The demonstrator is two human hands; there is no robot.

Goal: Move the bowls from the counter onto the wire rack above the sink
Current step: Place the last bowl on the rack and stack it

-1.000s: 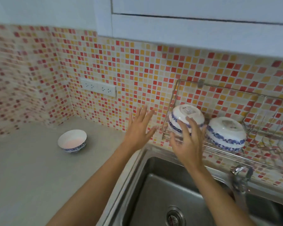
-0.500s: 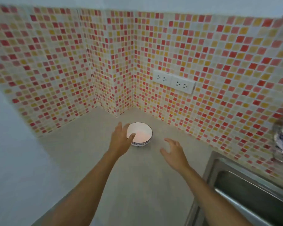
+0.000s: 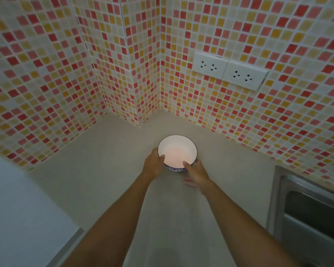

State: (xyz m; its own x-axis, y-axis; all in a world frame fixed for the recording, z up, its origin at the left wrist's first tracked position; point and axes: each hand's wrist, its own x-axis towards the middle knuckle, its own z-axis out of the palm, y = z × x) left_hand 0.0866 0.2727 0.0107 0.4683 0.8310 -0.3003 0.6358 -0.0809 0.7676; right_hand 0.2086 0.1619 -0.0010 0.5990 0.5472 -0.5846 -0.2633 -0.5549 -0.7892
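A white bowl [image 3: 178,149] with a dark rim and blue pattern outside stands upright on the grey counter [image 3: 108,189], near the tiled corner. My left hand [image 3: 153,164] grips its left rim, thumb inside the bowl. On the near right rim sits my right hand [image 3: 196,173], also with its thumb inside. The wire rack and the other bowls are out of view.
The steel sink [image 3: 308,214] edge lies at the right. Mosaic-tiled walls [image 3: 66,74] meet in a corner behind the bowl. A double wall socket [image 3: 229,71] sits on the right wall. A pale surface [image 3: 17,209] borders the counter at lower left.
My view has swung left from the rack to the counter corner. Both hands have reached forward and closed on the bowl's rim.
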